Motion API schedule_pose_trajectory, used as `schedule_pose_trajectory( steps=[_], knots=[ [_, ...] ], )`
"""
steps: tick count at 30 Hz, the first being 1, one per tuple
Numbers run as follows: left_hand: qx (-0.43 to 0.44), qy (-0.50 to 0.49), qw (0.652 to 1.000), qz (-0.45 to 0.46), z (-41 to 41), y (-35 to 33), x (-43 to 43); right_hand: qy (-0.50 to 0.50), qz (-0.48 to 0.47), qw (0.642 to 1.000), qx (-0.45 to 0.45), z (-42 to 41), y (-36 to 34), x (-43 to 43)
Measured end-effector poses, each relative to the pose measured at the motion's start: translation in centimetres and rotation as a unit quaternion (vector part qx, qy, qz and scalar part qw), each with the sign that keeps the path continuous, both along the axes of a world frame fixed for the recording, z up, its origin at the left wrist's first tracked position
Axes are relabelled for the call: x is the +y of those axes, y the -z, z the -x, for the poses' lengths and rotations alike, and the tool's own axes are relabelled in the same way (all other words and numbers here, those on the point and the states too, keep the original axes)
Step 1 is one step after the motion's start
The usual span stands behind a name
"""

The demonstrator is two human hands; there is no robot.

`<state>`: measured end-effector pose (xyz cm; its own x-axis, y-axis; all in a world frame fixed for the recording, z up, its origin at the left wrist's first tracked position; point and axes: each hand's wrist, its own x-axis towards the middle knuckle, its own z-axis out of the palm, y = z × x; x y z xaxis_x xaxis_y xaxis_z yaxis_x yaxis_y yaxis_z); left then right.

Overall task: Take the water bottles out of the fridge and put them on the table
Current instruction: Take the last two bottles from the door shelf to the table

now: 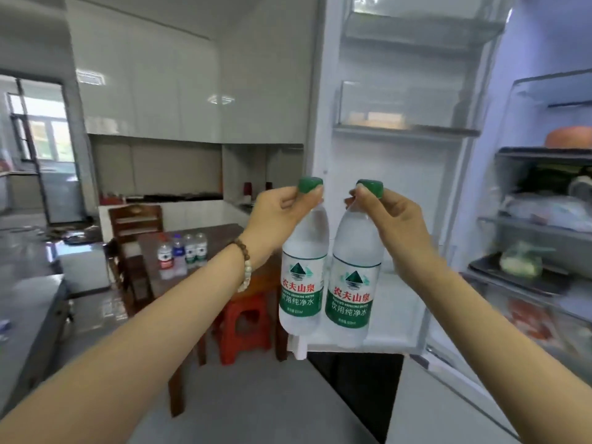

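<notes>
I hold two clear water bottles with green caps and green labels, side by side in the air in front of the open fridge door [400,129]. My left hand [278,216] grips the left bottle [304,270] by its neck. The right bottle [354,283] hangs from my right hand [394,219], also held at the neck. Both bottles are upright and almost touching. Farther back on the left stands the brown wooden table [224,235] with several water bottles [182,251] on it.
Fridge shelves [544,219] on the right hold food and an orange item. A red plastic stool [243,325] sits under the table, with a wooden chair [134,225] behind. A grey counter [28,315] runs along the left. The floor is grey.
</notes>
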<state>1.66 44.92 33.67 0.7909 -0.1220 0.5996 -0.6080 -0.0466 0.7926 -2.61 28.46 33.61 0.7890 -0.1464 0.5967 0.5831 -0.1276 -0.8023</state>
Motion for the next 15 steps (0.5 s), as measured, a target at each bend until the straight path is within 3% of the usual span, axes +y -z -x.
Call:
schedule_pose_trajectory(
  steps=[7, 15],
  knots=[
    [0.020, -0.086, 0.996, -0.022, -8.1, 1.1, 16.0, -0.086, -0.006, 0.996, 0.038, -11.4, 2.7, 14.4],
    [0.042, -0.179, 0.982, -0.049, -20.6, 5.3, 26.2, -0.172, -0.012, 0.982, 0.076, -27.0, 5.7, 24.3]
  ],
)
